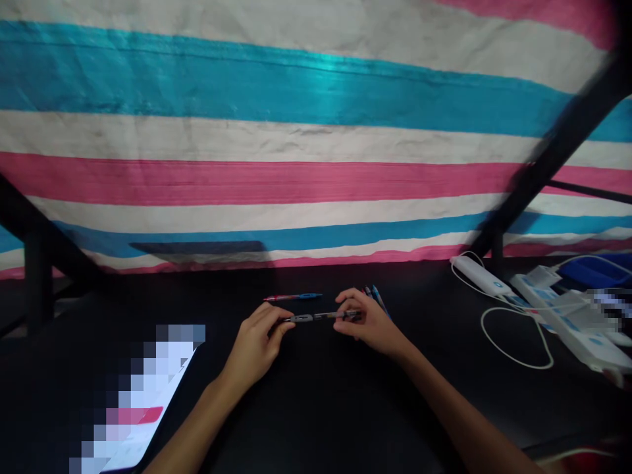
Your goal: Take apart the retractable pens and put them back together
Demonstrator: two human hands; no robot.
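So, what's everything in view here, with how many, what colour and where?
Held pen: 1, grey and black, between the hands; whole or in parts is unclear
Lying pen: 1, red and blue, behind the left hand
Bunched pens: several, mixed, behind the right hand
Table: 1, black, underneath
Lit screen: 1, whitish with red, left
Power strip: 1, white, right
Long device: 1, white, beside the strip
Cables: several, white, right
Blue item: 1, blue, far right
Frame bars: several, black, both sides
Sheet: 1, striped blue, pink, white, behind
Left hand: 1, bare, centre-left
Right hand: 1, bare, centre-right
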